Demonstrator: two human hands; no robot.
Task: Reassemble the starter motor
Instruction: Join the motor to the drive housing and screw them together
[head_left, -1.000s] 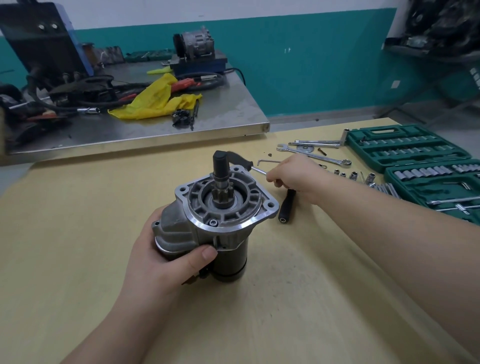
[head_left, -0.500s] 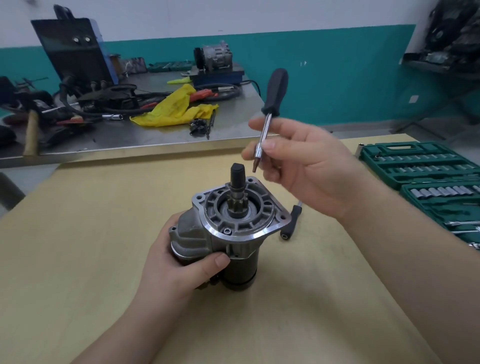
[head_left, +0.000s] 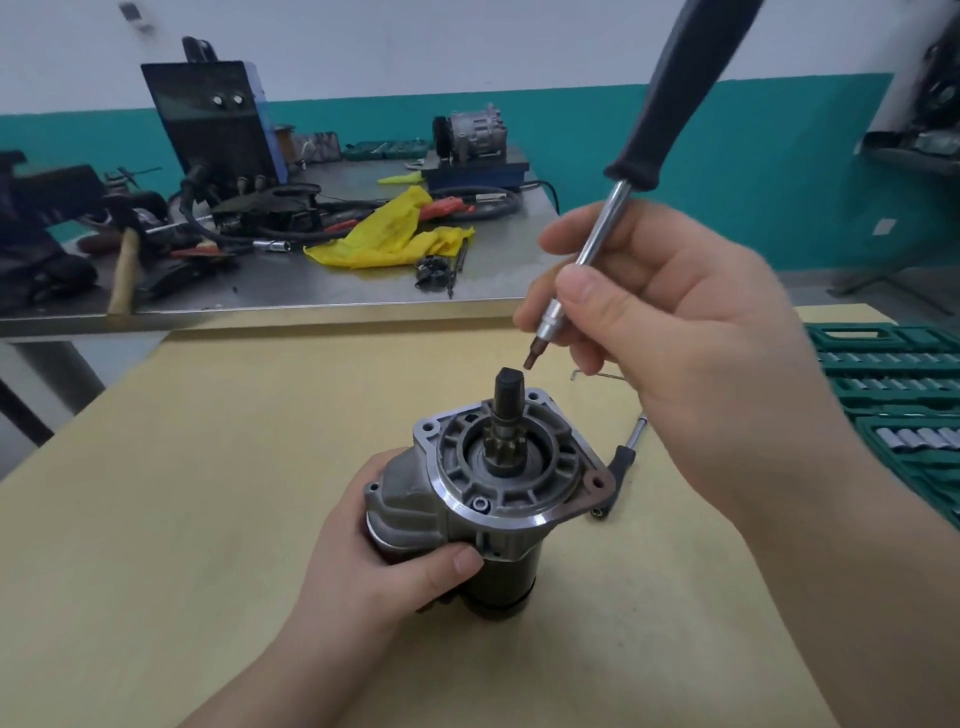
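The starter motor (head_left: 498, 483) stands upright on the yellow table (head_left: 208, 519), its grey flanged nose housing facing up and the pinion shaft (head_left: 508, 395) sticking out of the middle. My left hand (head_left: 384, 561) grips the housing from the left side. My right hand (head_left: 675, 332) holds a bit driver (head_left: 602, 234) by its metal shaft, black handle up and to the right. Its bit tip (head_left: 529, 359) hangs just above and right of the pinion shaft, apart from it.
A second black-handled tool (head_left: 618, 467) lies on the table right of the motor, with a hex key (head_left: 597, 374) behind it. Green socket cases (head_left: 893, 395) fill the right edge. Behind stands a steel bench (head_left: 311, 280) with a yellow rag (head_left: 395, 234), cables and machines.
My right hand picked the driver up off the table and swung it upright, then brought it closer to the motor, tip down. My left hand kept its grip on the motor.
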